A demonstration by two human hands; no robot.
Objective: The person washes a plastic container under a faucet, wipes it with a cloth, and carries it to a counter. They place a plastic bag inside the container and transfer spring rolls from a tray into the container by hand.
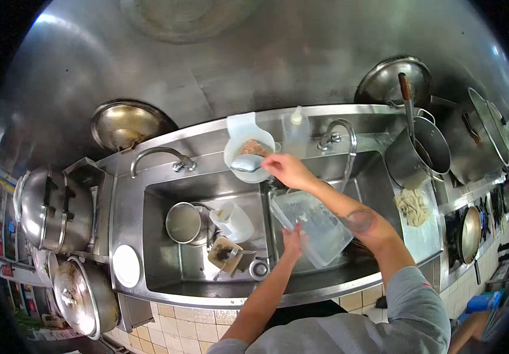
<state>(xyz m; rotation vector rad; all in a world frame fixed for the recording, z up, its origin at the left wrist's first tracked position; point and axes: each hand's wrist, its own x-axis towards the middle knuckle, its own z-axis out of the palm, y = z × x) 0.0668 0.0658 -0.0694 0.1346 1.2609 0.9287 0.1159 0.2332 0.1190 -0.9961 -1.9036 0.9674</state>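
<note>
My left hand grips the near left side of a clear plastic container, which is tilted over the right sink basin. My right hand is out over the white tub on the back ledge, fingers pinched together. At its fingertips is a pale oval piece with a dark edge; I cannot tell whether the fingers hold it. A reddish-brown lump lies inside the tub. Beside the tub stands a clear squeeze bottle. The right faucet reaches over the basin behind the container.
The left basin holds a pot, a white plastic jug and a small tan container. Right of the sink are a deep pot with a long handle sticking out and a crumpled cloth. A white lid lies left.
</note>
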